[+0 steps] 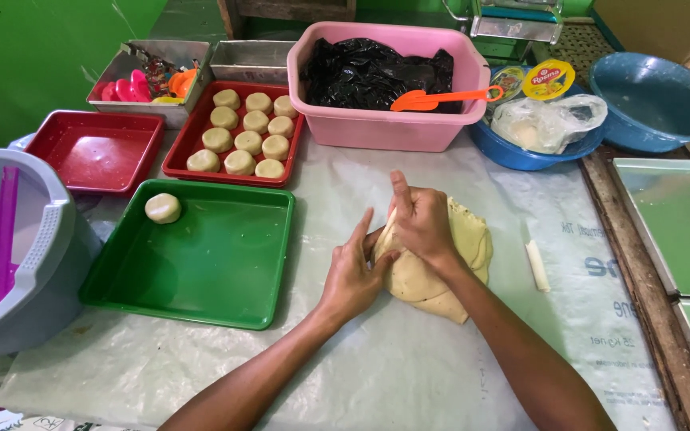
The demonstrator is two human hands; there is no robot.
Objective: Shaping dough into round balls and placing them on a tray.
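Two hands point(385, 247) on pale dough point(441, 279)

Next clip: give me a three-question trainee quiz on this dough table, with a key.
1. How many dough rounds lie in the red tray with dough in it?
2. True or false: the green tray holds a single dough round.
3. What do both hands work on? A) the pink tub B) the dough mass C) the orange scoop

Key
1. Nine, in three rows of three.
2. True; it sits in the far left corner.
3. B; the left hand and right hand press on its left edge.
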